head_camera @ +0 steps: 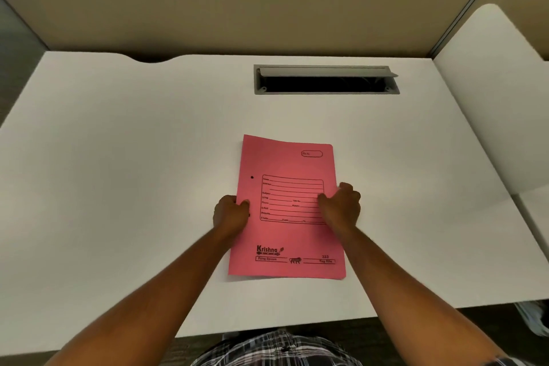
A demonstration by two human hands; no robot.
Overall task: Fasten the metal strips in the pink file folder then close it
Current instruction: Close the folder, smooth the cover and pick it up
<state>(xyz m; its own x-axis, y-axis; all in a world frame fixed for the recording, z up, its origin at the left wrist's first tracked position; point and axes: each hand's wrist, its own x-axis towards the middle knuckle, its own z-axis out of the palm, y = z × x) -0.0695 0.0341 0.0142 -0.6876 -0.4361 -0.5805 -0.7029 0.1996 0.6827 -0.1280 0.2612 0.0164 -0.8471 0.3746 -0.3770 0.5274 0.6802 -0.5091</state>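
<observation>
The pink file folder (286,235) lies closed and flat on the white desk (118,172), its printed front cover facing up. My left hand (230,214) grips its left edge with the thumb on the cover. On the right edge, my right hand (341,205) holds the folder with curled fingers. A small dark hole shows near the left margin of the cover. No metal strips are visible; the cover hides the inside.
A grey cable slot (325,80) with its lid raised is set into the desk behind the folder. A beige partition (237,9) stands at the back. Another white desk (499,98) adjoins on the right.
</observation>
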